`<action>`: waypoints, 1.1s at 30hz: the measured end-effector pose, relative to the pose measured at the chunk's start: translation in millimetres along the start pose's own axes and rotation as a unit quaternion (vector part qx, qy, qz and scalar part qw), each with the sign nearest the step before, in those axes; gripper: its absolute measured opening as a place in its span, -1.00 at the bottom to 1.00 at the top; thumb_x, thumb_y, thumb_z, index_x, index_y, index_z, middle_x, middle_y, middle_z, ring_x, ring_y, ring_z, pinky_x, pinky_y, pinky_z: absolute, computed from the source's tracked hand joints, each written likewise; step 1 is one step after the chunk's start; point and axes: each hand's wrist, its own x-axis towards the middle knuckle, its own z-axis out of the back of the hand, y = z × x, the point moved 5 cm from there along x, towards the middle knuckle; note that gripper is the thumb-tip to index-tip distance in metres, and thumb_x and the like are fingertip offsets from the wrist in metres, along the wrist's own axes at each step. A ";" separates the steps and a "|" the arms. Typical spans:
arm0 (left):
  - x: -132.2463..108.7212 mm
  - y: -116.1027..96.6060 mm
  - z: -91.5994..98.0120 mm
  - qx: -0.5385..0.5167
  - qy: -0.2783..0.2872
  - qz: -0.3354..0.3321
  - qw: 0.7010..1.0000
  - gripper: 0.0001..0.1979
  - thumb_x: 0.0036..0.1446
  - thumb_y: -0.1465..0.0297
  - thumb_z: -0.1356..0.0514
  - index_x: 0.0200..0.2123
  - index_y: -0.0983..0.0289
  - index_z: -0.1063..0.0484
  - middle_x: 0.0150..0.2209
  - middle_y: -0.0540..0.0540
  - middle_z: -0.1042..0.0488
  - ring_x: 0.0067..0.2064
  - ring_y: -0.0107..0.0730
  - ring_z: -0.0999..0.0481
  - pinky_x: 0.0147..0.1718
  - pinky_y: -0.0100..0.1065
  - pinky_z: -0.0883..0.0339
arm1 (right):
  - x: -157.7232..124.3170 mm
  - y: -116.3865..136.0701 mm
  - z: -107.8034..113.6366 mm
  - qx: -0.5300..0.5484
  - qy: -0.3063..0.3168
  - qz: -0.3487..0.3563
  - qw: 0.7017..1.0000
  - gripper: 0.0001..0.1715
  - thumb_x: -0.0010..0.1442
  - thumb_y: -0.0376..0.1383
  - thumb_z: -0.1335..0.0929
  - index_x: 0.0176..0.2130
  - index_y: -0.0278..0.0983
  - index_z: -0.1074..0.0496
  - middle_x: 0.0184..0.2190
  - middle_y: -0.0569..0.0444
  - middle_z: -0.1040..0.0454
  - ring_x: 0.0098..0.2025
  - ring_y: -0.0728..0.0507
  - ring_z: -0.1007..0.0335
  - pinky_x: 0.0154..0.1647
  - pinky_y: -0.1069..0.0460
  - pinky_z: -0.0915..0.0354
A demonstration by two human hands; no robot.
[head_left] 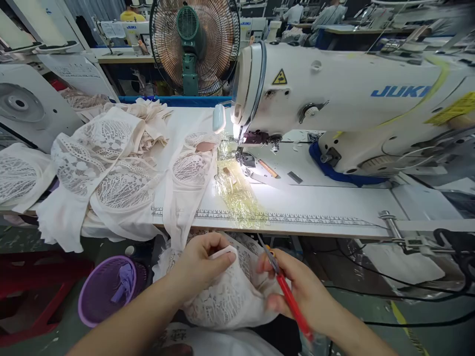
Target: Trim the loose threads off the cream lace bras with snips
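Over my lap lies a white lace bra (222, 301), its patterned cup facing up. My left hand (203, 262) is closed on the bra, pinching a smooth edge strip between thumb and fingers. At the bra's right side, my right hand (297, 289) is wrapped around red-handled scissors (293, 304). Their metal blades point up and left toward the table edge, and a small orange part shows by the fingers. Another white lace bra (191, 168) lies on the table just left of the sewing machine's needle area, its lower band hanging over the front edge.
A JUKI sewing machine (334, 89) fills the right side. Yellowish clear film (237, 190) lies below its needle. White lace bras (100, 163) are piled at left. A purple basket (107, 291) stands on the floor, and a fan (195, 44) behind the table. Cables hang at right.
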 end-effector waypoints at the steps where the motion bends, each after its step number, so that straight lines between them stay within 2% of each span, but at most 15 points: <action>1: -1.4 -0.6 3.9 -0.008 -0.019 -0.020 1.000 -0.84 -0.05 0.32 -0.24 -0.52 0.27 -0.35 -0.60 -0.09 -0.26 -0.62 -0.57 -0.17 -0.65 -0.48 -0.04 | 0.6 4.5 -3.5 0.016 -0.003 0.011 1.000 -0.41 -0.01 0.20 -0.34 -0.31 -0.24 -0.28 -0.41 0.08 -0.34 -0.41 -0.12 -0.27 -0.44 0.04 -0.24; 3: -5.0 -1.7 13.0 -0.019 -0.059 -0.073 0.995 -0.89 -0.06 0.36 -0.27 -0.50 0.27 -0.42 -0.47 0.01 -0.43 -0.47 -0.47 -0.35 -0.52 -0.46 -0.19 | 0.9 8.8 -13.8 0.031 -0.003 0.016 0.999 -0.47 -0.01 0.09 -0.40 -0.23 -0.24 -0.30 -0.34 0.04 -0.40 -0.34 -0.15 -0.33 -0.35 0.01 -0.29; 5: -9.9 0.1 22.4 -0.027 -0.096 -0.105 0.989 -0.95 -0.04 0.39 -0.27 -0.46 0.24 -0.49 -0.35 0.05 -0.52 -0.34 -0.40 -0.43 -0.41 -0.44 -0.26 | -0.1 7.6 -25.5 0.028 -0.001 0.004 1.000 -0.64 0.06 -0.08 -0.40 -0.25 -0.24 -0.31 -0.36 0.05 -0.42 -0.36 -0.14 -0.35 -0.37 0.02 -0.30; 8: -18.2 6.1 33.7 -0.031 -0.129 -0.102 0.986 -0.94 0.02 0.38 -0.25 -0.46 0.23 -0.51 -0.40 0.02 -0.54 -0.42 -0.46 -0.42 -0.44 -0.46 -0.26 | -3.4 3.9 -37.3 0.007 -0.007 -0.004 1.000 -0.91 0.11 -0.27 -0.34 -0.34 -0.22 -0.31 -0.41 0.05 -0.43 -0.40 -0.14 -0.37 -0.39 0.01 -0.29; 10: -24.4 6.9 40.0 -0.028 -0.147 -0.111 0.983 -0.92 0.03 0.38 -0.24 -0.47 0.23 -0.50 -0.43 0.00 -0.53 -0.45 -0.48 -0.41 -0.47 -0.48 -0.25 | -6.3 3.5 -40.0 -0.010 -0.010 0.007 1.000 -0.98 0.11 -0.33 -0.32 -0.38 -0.22 -0.32 -0.44 0.04 -0.43 -0.41 -0.15 -0.37 -0.39 0.01 -0.30; 17: -41.7 8.4 61.5 -0.012 -0.210 -0.128 0.969 -0.94 0.01 0.41 -0.26 -0.47 0.27 -0.47 -0.45 0.00 -0.51 -0.45 -0.50 -0.41 -0.50 -0.52 -0.23 | -22.0 6.3 -35.8 -0.086 0.018 0.074 0.993 -0.86 0.04 -0.46 -0.29 -0.40 -0.22 -0.35 -0.51 0.06 -0.44 -0.44 -0.13 -0.40 -0.41 0.04 -0.29; 20: -50.8 8.9 73.0 -0.018 -0.239 -0.136 0.961 -0.93 0.00 0.40 -0.26 -0.49 0.26 -0.47 -0.45 -0.01 -0.51 -0.44 -0.50 -0.41 -0.49 -0.53 -0.25 | -32.8 2.6 -35.0 -0.115 0.037 0.081 0.989 -0.82 0.02 -0.50 -0.25 -0.44 -0.22 -0.34 -0.55 0.07 -0.43 -0.44 -0.13 -0.40 -0.42 0.05 -0.29; 24: -65.8 11.6 89.7 -0.004 -0.284 -0.124 0.951 -0.90 -0.02 0.36 -0.28 -0.49 0.27 -0.49 -0.47 0.01 -0.50 -0.50 -0.49 -0.38 -0.55 -0.51 -0.22 | -47.6 -9.3 -35.2 -0.128 0.045 0.063 0.989 -0.76 -0.02 -0.52 -0.21 -0.49 -0.20 -0.31 -0.55 0.07 -0.42 -0.44 -0.13 -0.40 -0.43 0.05 -0.29; 28: -75.7 21.2 107.2 -0.006 -0.321 -0.119 0.940 -0.85 -0.09 0.32 -0.32 -0.50 0.29 -0.48 -0.48 0.03 -0.51 -0.49 -0.45 -0.40 -0.55 -0.50 -0.25 | -53.8 -25.8 -34.6 -0.103 0.044 0.022 0.993 -0.80 -0.01 -0.47 -0.22 -0.49 -0.19 -0.32 -0.57 0.09 -0.40 -0.45 -0.14 -0.39 -0.47 0.05 -0.28; 33: -73.2 38.8 124.4 -0.018 -0.351 -0.095 0.931 -0.81 -0.12 0.30 -0.34 -0.49 0.30 -0.45 -0.47 0.03 -0.51 -0.46 -0.44 -0.42 -0.51 -0.49 -0.30 | -48.1 -38.1 -25.8 -0.017 -0.020 -0.068 0.997 -0.90 0.05 -0.33 -0.29 -0.49 -0.20 -0.33 -0.58 0.11 -0.37 -0.51 -0.11 -0.33 -0.52 0.06 -0.24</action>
